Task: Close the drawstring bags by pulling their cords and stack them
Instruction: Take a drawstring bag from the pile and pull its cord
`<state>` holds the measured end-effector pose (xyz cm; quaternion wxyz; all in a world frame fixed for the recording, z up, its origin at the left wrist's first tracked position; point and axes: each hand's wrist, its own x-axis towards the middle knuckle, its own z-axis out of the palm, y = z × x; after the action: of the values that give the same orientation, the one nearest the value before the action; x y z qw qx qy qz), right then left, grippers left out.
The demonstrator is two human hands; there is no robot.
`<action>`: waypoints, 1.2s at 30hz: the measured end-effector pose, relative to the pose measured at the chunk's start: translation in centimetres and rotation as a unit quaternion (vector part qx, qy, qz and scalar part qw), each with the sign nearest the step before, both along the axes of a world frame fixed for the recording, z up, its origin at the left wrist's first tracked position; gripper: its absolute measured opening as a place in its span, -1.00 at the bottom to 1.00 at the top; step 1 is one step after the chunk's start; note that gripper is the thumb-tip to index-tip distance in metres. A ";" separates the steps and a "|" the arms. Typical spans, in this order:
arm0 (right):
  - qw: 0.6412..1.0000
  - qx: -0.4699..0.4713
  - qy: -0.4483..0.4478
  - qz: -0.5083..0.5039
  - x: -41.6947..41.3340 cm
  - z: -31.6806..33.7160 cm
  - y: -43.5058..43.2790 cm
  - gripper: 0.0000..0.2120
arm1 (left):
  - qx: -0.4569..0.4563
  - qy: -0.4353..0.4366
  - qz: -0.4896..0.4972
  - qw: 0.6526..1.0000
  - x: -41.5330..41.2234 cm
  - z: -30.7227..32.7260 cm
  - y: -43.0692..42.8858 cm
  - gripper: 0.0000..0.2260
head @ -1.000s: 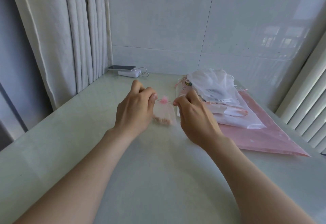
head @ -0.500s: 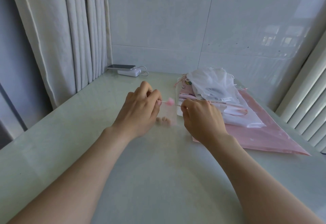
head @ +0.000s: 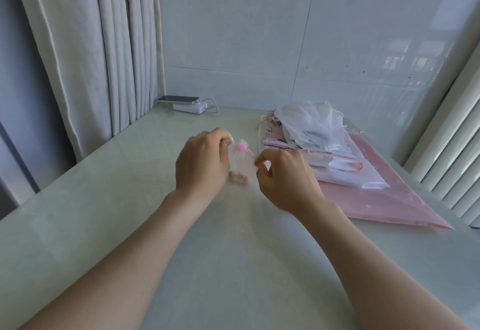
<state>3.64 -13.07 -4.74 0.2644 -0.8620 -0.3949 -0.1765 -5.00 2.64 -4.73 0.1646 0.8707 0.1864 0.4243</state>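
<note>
A big pale table (head: 233, 264) fills the room's corner, with a curtain (head: 85, 52) on the left; on the right side of the table lies a pile of bags (head: 319, 145), with a flat pink bag (head: 389, 200) at the bottom and white ones on top; far back sit a phone (head: 179, 99) and a white charger box (head: 189, 108); in the middle, between the two hands, hangs a tiny see-through pouch (head: 240, 163) with little round things at its bottom and a pink bunched top; the pouch looks pulled shut already; here is what could go wrong: if the cords get tugged too hard, the thin cloth could rip or a cord could snap; if one hand lets go too soon, the pouch could swing and drop, and the top might come loose; the left hand (head: 202, 163) has its fingers curled in, pinching the cord at the pouch's top; the right hand (head: 285, 176) is curled too, pinching the other thin cord just beside the pouch.
</note>
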 end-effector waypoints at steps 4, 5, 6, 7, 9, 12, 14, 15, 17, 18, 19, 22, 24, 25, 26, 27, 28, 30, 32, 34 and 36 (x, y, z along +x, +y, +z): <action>0.996 0.083 -0.024 0.012 0.2 -0.4 0.2 -0.80 | -0.124 -0.042 -0.072 0.989 0.4 0.2 -0.3 -0.85; 0.994 0.101 -0.031 0.011 0.2 -0.4 0.3 -0.82 | -0.148 -0.047 -0.080 0.985 0.4 0.3 -0.4 -0.85; 0.993 0.113 -0.040 0.009 0.1 -0.4 0.3 -0.84 | -0.166 -0.055 -0.082 0.981 0.3 0.5 -0.5 -0.85; 0.991 0.127 -0.052 0.008 0.1 -0.4 0.4 -0.86 | -0.184 -0.066 -0.083 0.977 0.3 0.7 -0.5 -0.85; 0.984 0.163 -0.074 0.018 0.0 -0.2 0.4 -0.89 | -0.213 -0.097 -0.091 0.968 0.3 1.0 -0.6 -0.85; 0.969 0.231 -0.043 0.074 -0.9 0.2 0.8 -0.87 | -0.232 -0.127 -0.122 0.957 0.0 1.4 -0.5 -0.79; 0.962 0.254 0.016 0.099 -1.4 0.4 0.9 -0.84 | -0.252 -0.126 -0.163 0.946 -0.1 1.5 -0.6 -0.76; 0.960 0.256 0.041 0.102 -1.5 0.5 0.9 -0.84 | -0.266 -0.123 -0.182 0.939 -0.1 1.5 -0.7 -0.76; 0.957 0.258 0.081 0.103 -1.6 0.6 0.9 -0.84 | -0.288 -0.122 -0.209 0.927 -0.1 1.5 -0.9 -0.78; 0.954 0.263 0.104 0.104 -1.5 0.6 0.9 -0.84 | -0.296 -0.122 -0.215 0.923 0.0 1.5 -1.0 -0.80; 0.947 0.270 0.132 0.109 -1.4 0.5 1.0 -0.84 | -0.306 -0.121 -0.217 0.919 0.0 1.6 -1.0 -0.82; 0.937 0.277 0.185 0.102 -1.0 0.3 1.0 -0.81 | -0.346 -0.115 -0.209 0.907 0.1 1.5 -1.0 -0.80; 0.919 0.289 0.247 0.100 -0.8 0.4 0.8 -0.76 | -0.356 -0.112 -0.208 0.904 0.1 1.5 -0.9 -0.76; 0.897 0.308 0.299 0.106 -0.8 0.5 0.8 -0.72 | -0.360 -0.108 -0.212 0.902 0.1 1.5 -0.9 -0.76; 0.870 0.330 0.348 0.113 -0.9 0.7 0.8 -0.70 | -0.361 -0.101 -0.214 0.902 0.1 1.5 -0.8 -0.75; 0.844 0.353 0.387 0.119 -0.9 0.8 0.8 -0.70 | -0.358 -0.089 -0.215 0.904 0.1 1.5 -0.8 -0.75; 0.819 0.374 0.417 0.124 -1.0 1.0 0.8 -0.71 | -0.353 -0.073 -0.217 0.907 0.1 1.5 -0.8 -0.74; 0.781 0.405 0.458 0.131 -0.9 1.2 0.8 -0.75 | -0.343 -0.046 -0.223 0.911 0.0 1.4 -0.9 -0.74; 0.771 0.413 0.471 0.117 -0.9 1.3 0.8 -0.78 | -0.324 -0.031 -0.224 0.919 0.0 1.2 -1.0 -0.75; 0.786 0.397 0.465 0.091 -0.7 1.3 0.8 -0.80 | -0.297 -0.012 -0.225 0.928 0.1 1.0 -1.1 -0.73; 0.808 0.353 0.466 0.073 -0.6 1.1 0.8 -0.85 | -0.266 0.013 -0.226 0.937 0.1 0.9 -1.2 -0.69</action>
<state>3.08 -12.26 -3.68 0.7144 -0.6569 -0.1971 0.1387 -4.91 1.44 -3.86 0.4795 0.8197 0.0934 0.2991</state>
